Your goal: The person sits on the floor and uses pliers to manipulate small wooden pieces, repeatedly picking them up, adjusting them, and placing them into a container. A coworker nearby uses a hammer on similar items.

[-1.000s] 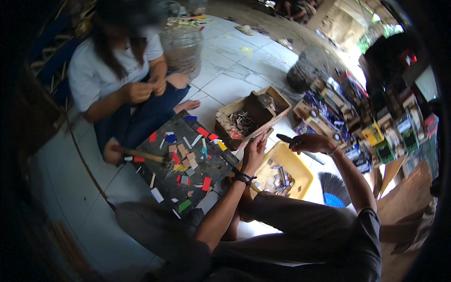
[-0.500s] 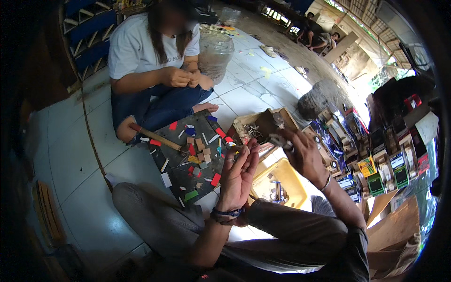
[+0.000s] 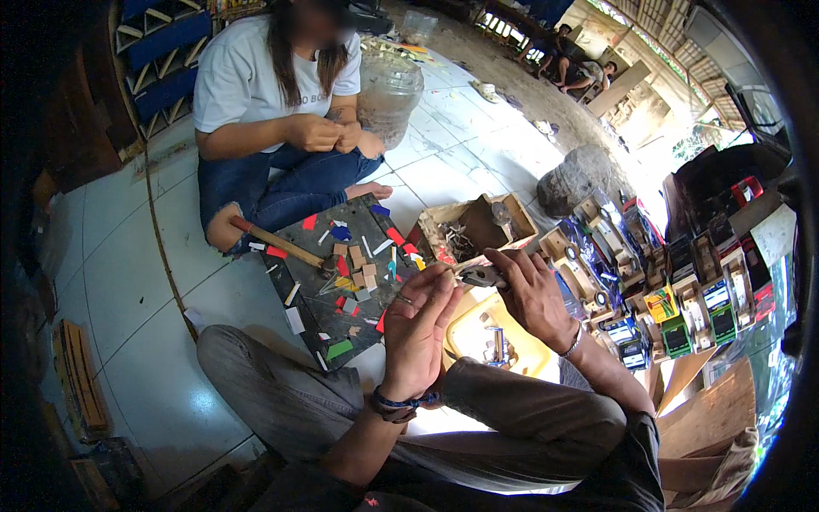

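Note:
My left hand [image 3: 415, 333] is raised in front of me, its thumb and fingertips pinched on a small thin piece too tiny to make out. Facing it, my right hand [image 3: 536, 299] is closed round dark metal pliers [image 3: 483, 276]. The jaws of the pliers point at the left fingertips and meet or nearly meet the small piece. Below and left of my hands lies a dark board [image 3: 299, 247] scattered with small wooden blocks [image 3: 362, 266] and red, white, blue and green scraps. A hammer [image 3: 290, 247] with a wooden handle rests on it.
Beyond my hands stands a wooden box [image 3: 433, 224] holding nails and metal bits. A yellow basin [image 3: 456, 337] with small parts sits under my right arm. Wooden toy-like vehicles [image 3: 674, 299] crowd the right. Opposite sits a co-worker [image 3: 264, 94], hands together, near a clear plastic container [image 3: 388, 98].
My right hand has turned and brought the pliers down and left to my left fingertips. My left fingers have closed into a tighter pinch.

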{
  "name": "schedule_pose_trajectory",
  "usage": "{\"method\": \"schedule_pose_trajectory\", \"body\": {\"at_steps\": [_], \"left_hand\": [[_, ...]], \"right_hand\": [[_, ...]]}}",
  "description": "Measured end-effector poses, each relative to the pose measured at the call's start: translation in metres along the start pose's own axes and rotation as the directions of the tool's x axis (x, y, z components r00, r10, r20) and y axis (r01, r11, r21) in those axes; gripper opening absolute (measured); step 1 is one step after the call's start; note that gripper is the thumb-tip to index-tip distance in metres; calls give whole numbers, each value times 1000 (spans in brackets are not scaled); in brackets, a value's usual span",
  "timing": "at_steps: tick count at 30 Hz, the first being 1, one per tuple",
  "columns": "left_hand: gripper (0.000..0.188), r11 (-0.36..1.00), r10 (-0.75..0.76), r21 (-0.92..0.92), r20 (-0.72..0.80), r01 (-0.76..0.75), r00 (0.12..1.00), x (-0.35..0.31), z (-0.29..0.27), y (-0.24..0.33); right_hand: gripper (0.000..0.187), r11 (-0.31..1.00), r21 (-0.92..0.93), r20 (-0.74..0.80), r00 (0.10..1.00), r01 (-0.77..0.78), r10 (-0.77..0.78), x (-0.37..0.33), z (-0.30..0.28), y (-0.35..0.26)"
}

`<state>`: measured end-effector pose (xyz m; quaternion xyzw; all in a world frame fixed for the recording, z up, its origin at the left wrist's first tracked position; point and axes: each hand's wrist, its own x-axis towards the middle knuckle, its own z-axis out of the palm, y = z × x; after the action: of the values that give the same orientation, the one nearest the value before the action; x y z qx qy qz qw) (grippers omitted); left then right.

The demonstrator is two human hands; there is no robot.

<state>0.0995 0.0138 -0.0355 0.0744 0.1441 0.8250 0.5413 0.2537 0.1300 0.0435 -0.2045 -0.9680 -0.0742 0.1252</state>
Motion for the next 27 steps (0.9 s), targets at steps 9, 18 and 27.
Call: {"method": "schedule_pose_trajectory", "body": {"at_steps": [9, 18, 27], "left_hand": [[41, 957, 100, 260, 114, -126, 988, -5, 9, 0], [38, 981, 5, 193, 103, -24, 995, -3, 11, 4], [34, 841, 186, 469, 220, -271, 958, -3, 9, 0]], "right_hand": [[59, 999, -46, -18, 1000, 2, -3, -4, 2, 2], [50, 1000, -6, -108, 994, -12, 11, -7, 6, 3], [42, 1000, 21, -111, 994, -16, 18, -7, 6, 0]]}}
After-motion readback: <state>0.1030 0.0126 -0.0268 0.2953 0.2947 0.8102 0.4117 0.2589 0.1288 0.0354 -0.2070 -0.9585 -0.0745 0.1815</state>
